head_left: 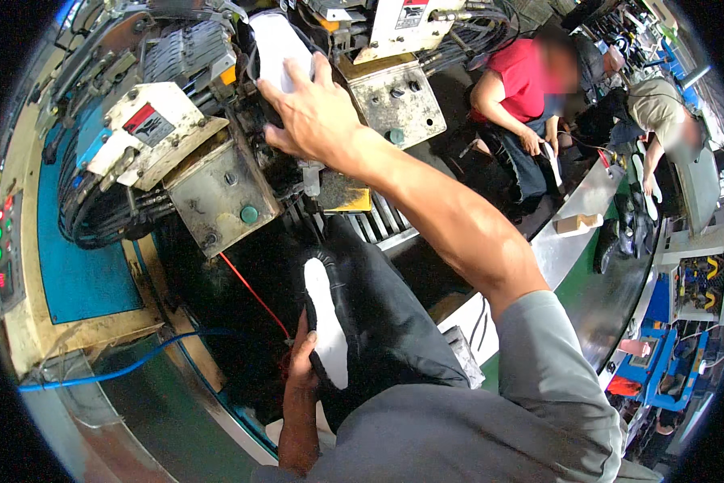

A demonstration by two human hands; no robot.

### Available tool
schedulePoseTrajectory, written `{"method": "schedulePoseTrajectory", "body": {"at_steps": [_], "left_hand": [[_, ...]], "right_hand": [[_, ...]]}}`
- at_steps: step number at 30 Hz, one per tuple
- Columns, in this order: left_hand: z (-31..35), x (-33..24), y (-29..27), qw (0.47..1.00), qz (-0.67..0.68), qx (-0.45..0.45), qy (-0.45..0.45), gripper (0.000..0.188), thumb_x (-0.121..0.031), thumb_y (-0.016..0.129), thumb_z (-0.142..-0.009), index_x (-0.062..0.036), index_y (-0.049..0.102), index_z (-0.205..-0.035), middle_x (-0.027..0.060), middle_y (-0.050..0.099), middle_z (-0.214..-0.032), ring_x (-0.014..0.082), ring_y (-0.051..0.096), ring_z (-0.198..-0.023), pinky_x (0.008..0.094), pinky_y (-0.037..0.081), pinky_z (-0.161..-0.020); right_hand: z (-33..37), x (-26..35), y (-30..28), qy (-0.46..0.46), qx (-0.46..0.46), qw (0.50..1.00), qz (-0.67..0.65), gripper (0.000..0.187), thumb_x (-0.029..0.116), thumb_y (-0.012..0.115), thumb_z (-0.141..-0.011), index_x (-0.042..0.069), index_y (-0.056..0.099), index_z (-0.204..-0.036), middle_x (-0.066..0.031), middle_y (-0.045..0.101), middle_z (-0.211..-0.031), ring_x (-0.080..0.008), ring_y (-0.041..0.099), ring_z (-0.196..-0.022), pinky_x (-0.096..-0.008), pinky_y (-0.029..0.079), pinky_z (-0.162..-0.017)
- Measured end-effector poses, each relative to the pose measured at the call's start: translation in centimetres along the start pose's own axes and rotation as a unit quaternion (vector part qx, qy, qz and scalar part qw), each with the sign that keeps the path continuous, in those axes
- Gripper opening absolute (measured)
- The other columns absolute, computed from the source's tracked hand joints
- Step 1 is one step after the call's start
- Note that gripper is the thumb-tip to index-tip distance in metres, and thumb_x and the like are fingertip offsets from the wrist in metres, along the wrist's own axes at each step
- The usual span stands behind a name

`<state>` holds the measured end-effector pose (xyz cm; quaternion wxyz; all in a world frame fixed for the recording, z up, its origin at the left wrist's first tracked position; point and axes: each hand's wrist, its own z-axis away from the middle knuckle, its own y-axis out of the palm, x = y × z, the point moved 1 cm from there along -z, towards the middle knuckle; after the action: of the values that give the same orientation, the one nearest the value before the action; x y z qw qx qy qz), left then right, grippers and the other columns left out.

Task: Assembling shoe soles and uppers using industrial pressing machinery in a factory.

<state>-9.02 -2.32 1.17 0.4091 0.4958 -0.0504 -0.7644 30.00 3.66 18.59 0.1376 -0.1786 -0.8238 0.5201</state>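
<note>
My left hand (301, 360) grips a black shoe upper (335, 278) by its side, low over my lap. The white insole board (326, 330) on its underside faces up. Farther off, my right hand (317, 113) is stretched out over the machine (253, 173), its fingers spread. Those fingertips touch a second white sole-shaped piece (280, 50), which sits sole up in the machine with dark material around its edge. What lies under the right palm is hidden.
Two grimy metal control boxes (221, 189) (398, 97) flank the machine, with bundled black hoses (80, 193). A lit button panel (6, 258) is at far left. To the right run a metal-edged bench (571, 217) with shoes and two people handling shoes.
</note>
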Motion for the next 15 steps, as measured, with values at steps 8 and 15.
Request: {"method": "schedulePoseTrajectory", "body": {"at_steps": [8,15], "left_hand": [[-4.9,-2.1,2.5,0.99,-0.054,-0.009,-0.13,0.103,-0.034,0.07,-0.092,-0.009,0.019,-0.178,0.0229,0.04,-0.171,0.0389,0.048,-0.148,0.0499,0.037,-0.125],[-8.3,-1.7,2.4,0.989,-0.098,0.032,-0.109,0.101,-0.031,0.072,-0.091,-0.0087,0.022,-0.177,0.0205,0.041,-0.171,0.0386,0.048,-0.149,0.0478,0.037,-0.125]], "right_hand": [[-7.9,-3.3,0.3,0.023,0.045,0.997,-0.062,0.071,0.05,0.078,-0.092,0.024,0.06,-0.156,-0.0265,0.055,-0.152,-0.0614,0.047,-0.139,-0.0669,0.058,-0.104],[-9.0,-1.6,-0.9,0.043,0.036,0.995,-0.077,0.068,0.045,0.079,-0.09,0.019,0.064,-0.15,-0.0329,0.049,-0.159,-0.0704,0.038,-0.145,-0.0706,0.053,-0.111]]}}
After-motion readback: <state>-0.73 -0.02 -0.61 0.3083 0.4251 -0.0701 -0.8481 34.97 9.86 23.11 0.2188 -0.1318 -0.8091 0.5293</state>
